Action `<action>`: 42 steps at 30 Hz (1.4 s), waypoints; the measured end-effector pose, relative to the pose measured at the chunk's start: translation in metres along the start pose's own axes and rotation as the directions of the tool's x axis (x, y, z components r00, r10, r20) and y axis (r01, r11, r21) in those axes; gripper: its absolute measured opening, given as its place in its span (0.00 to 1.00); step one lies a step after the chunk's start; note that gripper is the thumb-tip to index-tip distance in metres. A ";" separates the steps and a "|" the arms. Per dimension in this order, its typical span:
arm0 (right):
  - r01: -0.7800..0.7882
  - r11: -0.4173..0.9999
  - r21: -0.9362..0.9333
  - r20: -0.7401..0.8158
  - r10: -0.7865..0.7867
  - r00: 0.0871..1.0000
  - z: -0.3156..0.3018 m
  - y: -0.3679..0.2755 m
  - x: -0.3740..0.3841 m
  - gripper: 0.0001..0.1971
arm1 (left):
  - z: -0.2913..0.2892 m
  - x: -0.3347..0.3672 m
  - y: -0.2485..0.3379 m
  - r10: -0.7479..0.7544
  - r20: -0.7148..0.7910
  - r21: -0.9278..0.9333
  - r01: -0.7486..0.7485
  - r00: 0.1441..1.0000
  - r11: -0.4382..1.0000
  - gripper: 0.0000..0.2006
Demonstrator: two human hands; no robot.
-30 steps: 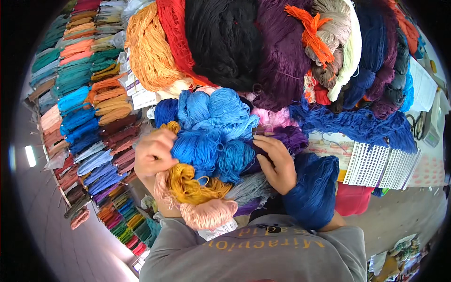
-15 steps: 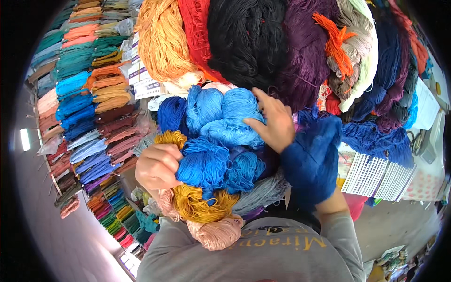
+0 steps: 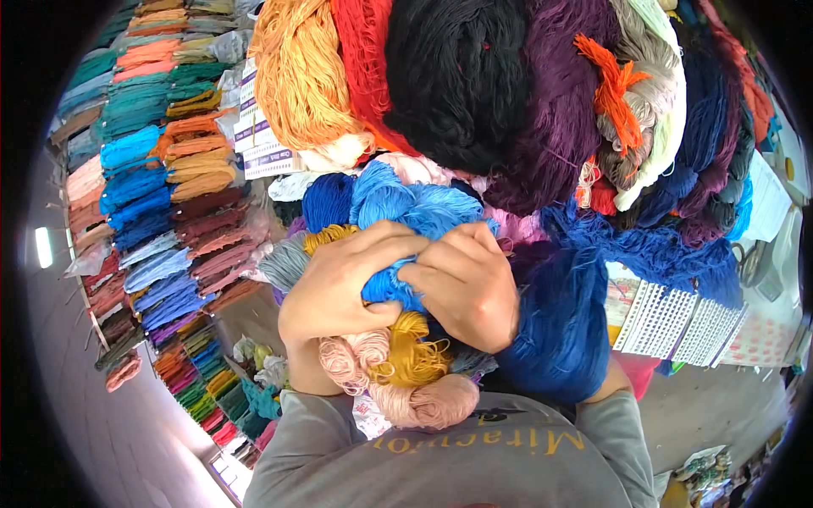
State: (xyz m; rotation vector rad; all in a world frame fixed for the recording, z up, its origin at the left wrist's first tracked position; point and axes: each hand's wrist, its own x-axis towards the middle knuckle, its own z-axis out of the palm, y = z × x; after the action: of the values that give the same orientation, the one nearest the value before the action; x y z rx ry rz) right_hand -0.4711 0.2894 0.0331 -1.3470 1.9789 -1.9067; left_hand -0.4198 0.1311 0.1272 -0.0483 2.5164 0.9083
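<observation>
Above a heap of thread skeins my two hands have come together. My left hand [image 3: 339,275] curves over a bright blue skein [image 3: 391,286], thumb below and fingers on top. My right hand [image 3: 474,288] is closed, its curled fingers at the same skein's right side; part of the skein is hidden under both hands. A dark blue skein [image 3: 561,326] hangs around my right forearm. Beyond my fingers lie light blue skeins [image 3: 419,207] and a deep blue one [image 3: 327,201]. Nearer to me are a mustard skein [image 3: 412,356] and pale pink skeins [image 3: 428,401].
Large hanks in orange [image 3: 301,76], black [image 3: 457,80] and purple [image 3: 555,110] fill the far side. At left hang rows of coloured skeins [image 3: 135,190]. White punched cards [image 3: 677,317] and scissors [image 3: 749,258] lie at right.
My right hand has moved left and nearer to me, from the light blue skeins to the bright blue one. My left hand has shifted right over it. The dark blue skein has swung nearer.
</observation>
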 end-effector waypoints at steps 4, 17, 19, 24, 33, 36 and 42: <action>-0.456 0.765 0.456 0.080 0.474 0.877 -0.029 0.014 -0.018 0.09 | 0.002 -0.001 -0.019 0.093 -0.012 -0.097 -0.094 0.996 0.991 0.19; -0.755 0.579 -0.309 0.286 0.813 0.507 -0.088 0.003 -0.178 0.11 | -0.004 -0.084 -0.100 0.515 -0.468 -0.332 -0.683 0.718 0.651 0.14; -0.745 0.594 -0.303 0.306 0.801 0.514 -0.082 0.009 -0.159 0.11 | 0.012 -0.076 -0.098 0.490 -0.641 -0.341 -0.791 0.591 0.508 0.12; -0.680 0.695 -0.234 0.420 0.703 0.574 -0.101 0.002 -0.150 0.15 | 0.021 -0.100 -0.120 0.552 -0.690 -0.275 -0.876 0.467 0.397 0.10; -0.552 0.834 -0.008 0.609 0.442 0.659 -0.108 0.007 -0.107 0.22 | 0.006 -0.085 -0.113 0.775 -0.632 -0.129 -0.985 -0.005 -0.112 0.03; -0.501 0.860 0.098 0.660 0.320 0.679 -0.087 0.007 -0.089 0.24 | 0.009 -0.094 -0.102 0.784 -0.609 -0.052 -0.993 0.119 0.110 0.06; -0.508 0.831 0.225 0.658 0.255 0.708 -0.027 -0.013 -0.006 0.31 | 0.008 -0.108 -0.100 0.819 -0.557 -0.106 -0.989 0.141 0.099 0.08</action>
State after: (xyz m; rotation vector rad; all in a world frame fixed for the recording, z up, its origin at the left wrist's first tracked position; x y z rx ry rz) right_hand -0.4772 0.3157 0.0469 -1.1076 1.3269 -1.3332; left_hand -0.3017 0.0453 0.1093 1.6410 2.3147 2.1690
